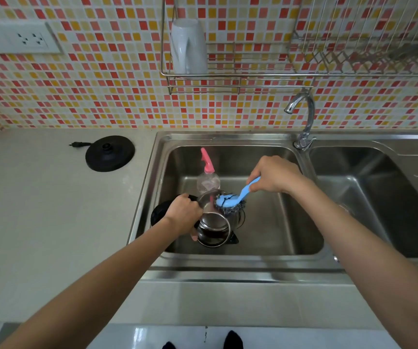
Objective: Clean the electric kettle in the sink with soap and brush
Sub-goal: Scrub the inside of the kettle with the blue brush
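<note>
Kettle (214,224): lying tilted in the left basin of the sink (301,250), its steel wall facing up, its black lid hanging open to the left.
Left hand (184,214): gripping the kettle's black handle, fingers curled tight around it.
Right hand (274,176): holding the blue handle of the brush (230,199), fingers wrapped closed around the upper end.
Brush head: pressing its dark wire scrubber against the kettle's upper wall, near the far end.
Bottle (207,176): standing just behind the kettle in the same basin, clear body, pink spray top.
Base (109,153): sitting on the counter (39,222) left of the sink, plug lying beside it.
Tap (303,122): standing between the two basins.
</note>
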